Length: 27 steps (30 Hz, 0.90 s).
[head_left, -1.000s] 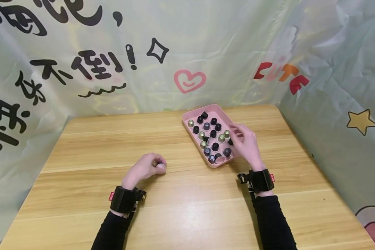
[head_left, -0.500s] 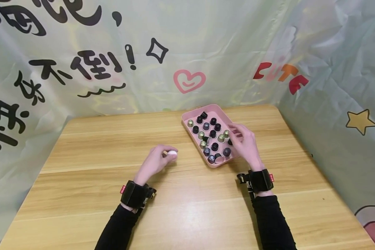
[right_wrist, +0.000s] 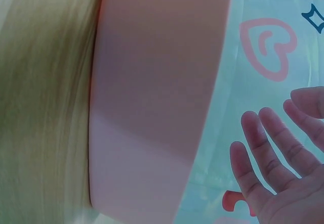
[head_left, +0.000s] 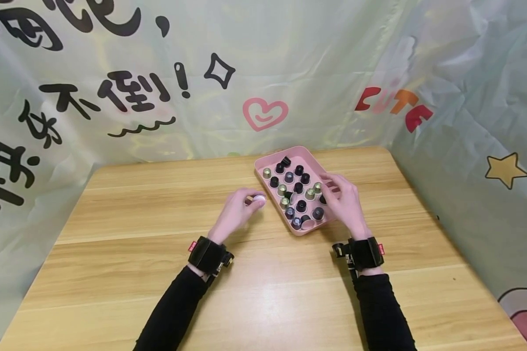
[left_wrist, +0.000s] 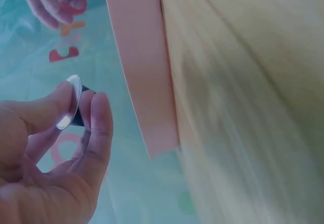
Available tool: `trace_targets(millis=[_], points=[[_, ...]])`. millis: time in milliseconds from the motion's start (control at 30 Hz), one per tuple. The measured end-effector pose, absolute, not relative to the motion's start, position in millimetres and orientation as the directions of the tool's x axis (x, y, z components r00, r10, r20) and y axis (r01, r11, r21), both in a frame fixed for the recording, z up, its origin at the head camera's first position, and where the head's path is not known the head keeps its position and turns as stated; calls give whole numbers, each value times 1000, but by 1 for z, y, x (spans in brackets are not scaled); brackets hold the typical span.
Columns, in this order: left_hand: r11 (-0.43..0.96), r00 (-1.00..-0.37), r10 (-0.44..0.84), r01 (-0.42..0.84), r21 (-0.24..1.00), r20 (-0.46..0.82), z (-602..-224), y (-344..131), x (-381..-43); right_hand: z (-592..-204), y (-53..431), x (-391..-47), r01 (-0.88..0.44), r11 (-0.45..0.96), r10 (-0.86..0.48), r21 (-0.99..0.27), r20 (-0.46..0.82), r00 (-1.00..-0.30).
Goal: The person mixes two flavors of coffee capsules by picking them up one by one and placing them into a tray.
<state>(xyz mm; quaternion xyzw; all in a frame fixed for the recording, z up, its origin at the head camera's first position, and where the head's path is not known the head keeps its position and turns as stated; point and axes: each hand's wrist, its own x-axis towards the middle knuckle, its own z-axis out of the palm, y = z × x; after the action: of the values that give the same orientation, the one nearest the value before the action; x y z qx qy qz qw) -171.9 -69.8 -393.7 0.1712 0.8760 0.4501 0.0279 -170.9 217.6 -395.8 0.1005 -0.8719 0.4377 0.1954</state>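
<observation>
My left hand [head_left: 234, 210] pinches a coffee capsule [left_wrist: 76, 100] between thumb and fingers, just off the left side of a pink tray [head_left: 306, 155]. The capsule has a shiny flat lid and a dark body, mostly covered by my fingers in the left wrist view. In the tray stand several more capsules, black, blue-grey and pale green-gold, most with the lid down and a few tipped over. My right hand [head_left: 346, 201] hovers over the tray's right edge. In the right wrist view its fingers [right_wrist: 276, 128] are loosely spread and hold nothing.
The tray lies at an angle towards the back of the wooden table [head_left: 167, 204]. A printed cloth [head_left: 334, 58] hangs behind the table and along its right side. Black cuffs [head_left: 367, 253] with cameras sit on both wrists.
My left hand has lifted the capsule and carried it right and away from me, up to the tray's left side. The right hand has stayed in place over the tray.
</observation>
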Motion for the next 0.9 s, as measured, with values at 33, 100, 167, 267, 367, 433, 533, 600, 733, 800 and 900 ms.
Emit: trace_targets(millis=[33, 100, 167, 267, 367, 433, 533, 600, 733, 800, 900], points=[[541, -940, 325, 278, 793, 108, -393, -67, -174, -396, 217, -171, -347, 597, -4, -724, 430, -903], [553, -938, 327, 290, 781, 117, -391, -61, -179, -395, 217, -171, -350, 595, -4, -723, 432, -902], [568, -935, 330, 306, 764, 129, -389, -54, -185, -396, 217, -171, -353, 597, -5, -721, 436, -900], [591, -928, 342, 333, 735, 145, -388, -43, -192, -396, 218, -171, -355, 600, -8, -717, 438, -899], [612, -918, 364, 362, 704, 156, -387, -34, -196, -396, 218, -171, -353, 605, -10, -713, 437, -899], [629, -913, 375, 378, 679, 162, -387, -29, -199, -396, 218, -171, -353, 606, -11, -713, 437, -900], [668, -911, 377, 393, 633, 167, -388, -23, -201, -396, 218, -171, -356, 603, -12, -714, 438, -899], [693, -912, 374, 396, 602, 169, -390, -19, -204, -396, 218, -172, -357, 601, -12, -715, 439, -898], [725, -913, 373, 399, 562, 166, -393, -14, -206, -397, 218, -172, -355, 603, -8, -714, 440, -898], [730, -915, 370, 393, 559, 161, -395, -13, -207, -397, 218, -172, -356, 603, -9, -714, 440, -898], [731, -918, 366, 384, 564, 152, -396, -14, -205, -397, 219, -172, -358, 598, -9, -717, 441, -898]])
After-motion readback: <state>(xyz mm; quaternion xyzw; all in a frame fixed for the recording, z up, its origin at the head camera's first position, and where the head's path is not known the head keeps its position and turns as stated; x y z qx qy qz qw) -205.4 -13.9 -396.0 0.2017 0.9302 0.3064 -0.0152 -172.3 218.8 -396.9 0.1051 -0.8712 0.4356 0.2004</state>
